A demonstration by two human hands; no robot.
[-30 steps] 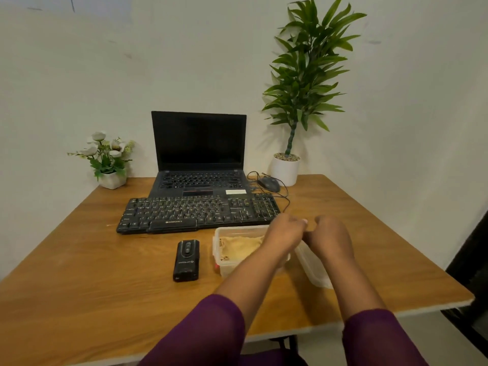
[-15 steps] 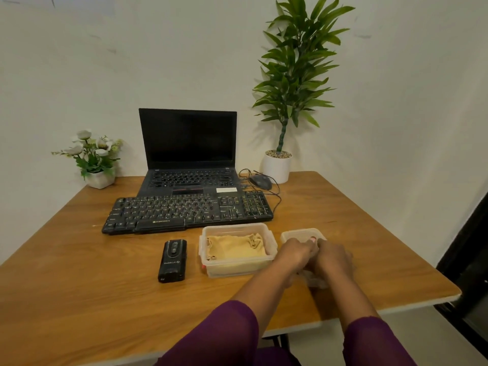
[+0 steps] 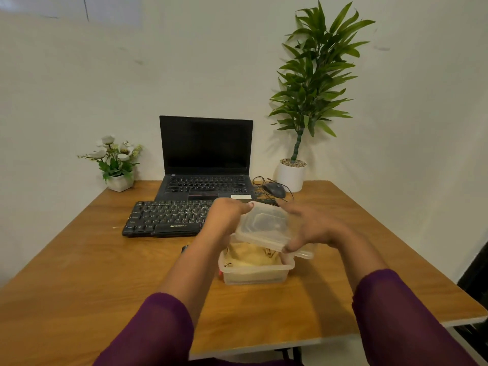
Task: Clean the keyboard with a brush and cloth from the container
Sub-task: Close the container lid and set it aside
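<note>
A clear plastic container (image 3: 253,273) stands on the wooden table near its middle, with a tan cloth (image 3: 248,256) inside; no brush is discernible. Both hands hold its translucent lid (image 3: 264,225) in the air just above the container, tilted. My left hand (image 3: 227,215) grips the lid's left edge with the thumb on top. My right hand (image 3: 309,225) holds the lid's right side, fingers curled under its near corner. The black keyboard (image 3: 163,217) lies behind the hands, in front of the laptop, its right end hidden by them.
An open black laptop (image 3: 206,159) sits behind the keyboard. A wired mouse (image 3: 274,190) and a tall potted plant (image 3: 291,173) stand at the back right, a small flower pot (image 3: 118,178) at the back left. A dark device (image 3: 184,248) peeks out beside my left forearm.
Both hands lifted the lid off the table at the container's right and brought it up over the container. The view has shifted slightly.
</note>
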